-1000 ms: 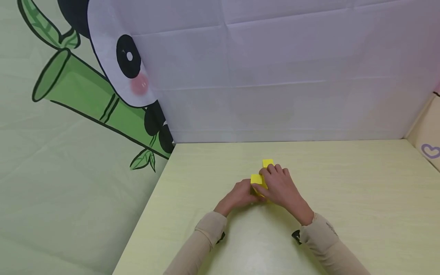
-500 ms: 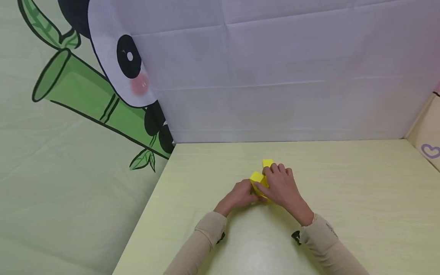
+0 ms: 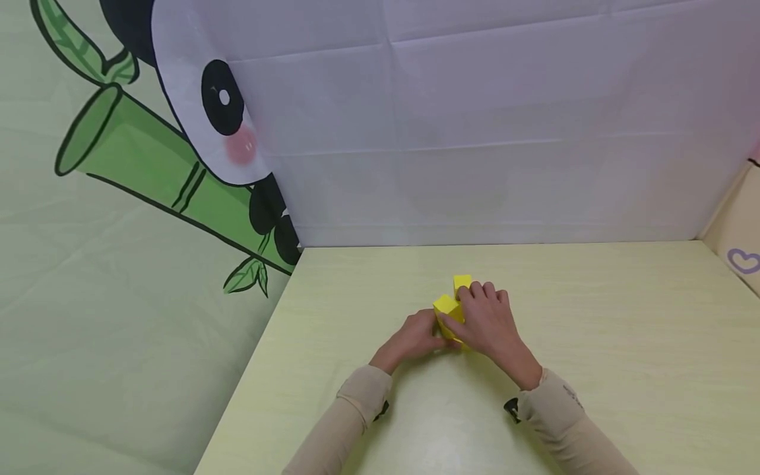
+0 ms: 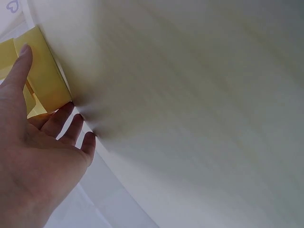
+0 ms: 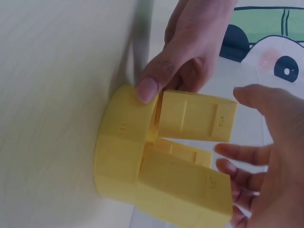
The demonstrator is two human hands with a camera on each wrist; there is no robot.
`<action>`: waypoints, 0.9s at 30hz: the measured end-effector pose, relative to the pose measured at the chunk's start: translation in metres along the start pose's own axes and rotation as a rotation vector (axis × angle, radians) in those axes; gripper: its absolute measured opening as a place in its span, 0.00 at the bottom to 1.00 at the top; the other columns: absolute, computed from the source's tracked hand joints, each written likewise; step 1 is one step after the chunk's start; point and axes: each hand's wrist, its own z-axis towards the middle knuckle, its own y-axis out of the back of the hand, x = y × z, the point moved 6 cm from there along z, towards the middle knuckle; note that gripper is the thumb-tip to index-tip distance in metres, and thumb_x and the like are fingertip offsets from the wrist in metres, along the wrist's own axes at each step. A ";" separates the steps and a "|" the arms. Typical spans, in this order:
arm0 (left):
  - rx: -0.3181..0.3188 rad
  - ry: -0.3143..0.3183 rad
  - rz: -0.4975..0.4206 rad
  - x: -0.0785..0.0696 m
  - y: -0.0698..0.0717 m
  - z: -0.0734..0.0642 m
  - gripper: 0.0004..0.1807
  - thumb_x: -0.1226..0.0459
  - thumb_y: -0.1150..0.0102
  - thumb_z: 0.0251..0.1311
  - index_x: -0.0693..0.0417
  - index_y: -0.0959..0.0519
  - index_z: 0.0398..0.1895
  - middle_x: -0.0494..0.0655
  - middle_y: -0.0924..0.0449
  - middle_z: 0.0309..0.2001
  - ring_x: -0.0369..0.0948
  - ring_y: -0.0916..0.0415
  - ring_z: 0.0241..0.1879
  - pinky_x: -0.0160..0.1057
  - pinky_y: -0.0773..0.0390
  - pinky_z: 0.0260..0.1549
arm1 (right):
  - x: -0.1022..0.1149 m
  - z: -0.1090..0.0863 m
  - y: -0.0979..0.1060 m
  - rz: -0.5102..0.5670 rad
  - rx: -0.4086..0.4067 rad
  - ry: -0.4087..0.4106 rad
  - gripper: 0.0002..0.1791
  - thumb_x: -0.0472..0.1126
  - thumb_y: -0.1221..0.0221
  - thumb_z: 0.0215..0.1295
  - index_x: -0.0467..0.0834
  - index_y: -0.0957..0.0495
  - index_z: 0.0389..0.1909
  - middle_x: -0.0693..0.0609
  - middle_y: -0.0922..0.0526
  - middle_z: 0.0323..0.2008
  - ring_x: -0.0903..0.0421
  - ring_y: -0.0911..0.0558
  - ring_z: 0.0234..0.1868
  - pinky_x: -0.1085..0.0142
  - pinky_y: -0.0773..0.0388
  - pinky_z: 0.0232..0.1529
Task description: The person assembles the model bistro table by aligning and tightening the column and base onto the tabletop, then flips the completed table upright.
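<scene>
A yellow plastic piece with a curved base (image 5: 118,142) stands on the table, and several yellow blocks rise from it. My left hand (image 3: 418,335) grips this base low on its left side, thumb on the near face and fingertips at the tabletop. Around the nearer block (image 3: 446,305), turned at an angle, my right hand (image 3: 489,323) has its thumb and forefinger; the right wrist view shows the thumb at that block's top corner. A farther block (image 3: 462,282) shows beyond the right fingers. Another block (image 5: 185,185) stands lower in the right wrist view. The hands hide much of the base.
The pale wooden table (image 3: 594,343) extends around both hands. A white cloth backdrop (image 3: 505,132) hangs behind its far edge. To the left is a green cloth (image 3: 119,330) printed with bamboo and a panda. A cream panel (image 3: 742,224) borders the right.
The nearer yellow block has turned from square-on to an angle under the right hand's fingers. The right hand has shifted slightly to the right; the left hand has stayed in place.
</scene>
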 end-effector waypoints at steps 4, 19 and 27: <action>0.010 0.021 0.007 0.001 -0.001 0.000 0.26 0.51 0.24 0.60 0.47 0.23 0.56 0.34 0.22 0.44 0.35 0.28 0.40 0.33 0.25 0.46 | 0.001 0.002 -0.001 0.066 0.062 0.033 0.28 0.54 0.33 0.65 0.37 0.19 0.57 0.41 0.24 0.43 0.42 0.29 0.44 0.45 0.32 0.44; 0.007 -0.010 0.044 -0.001 0.000 0.001 0.28 0.49 0.26 0.61 0.48 0.23 0.59 0.37 0.19 0.48 0.34 0.26 0.43 0.34 0.24 0.49 | 0.001 0.003 -0.002 0.053 0.074 0.082 0.25 0.50 0.32 0.65 0.39 0.20 0.57 0.42 0.27 0.41 0.42 0.30 0.44 0.45 0.33 0.43; 0.004 -0.019 0.047 -0.003 0.001 0.000 0.38 0.45 0.27 0.60 0.44 0.28 0.71 0.37 0.20 0.58 0.37 0.25 0.56 0.41 0.26 0.62 | -0.004 0.003 -0.001 0.026 0.060 0.048 0.29 0.54 0.30 0.65 0.36 0.21 0.57 0.39 0.24 0.43 0.39 0.29 0.45 0.43 0.31 0.44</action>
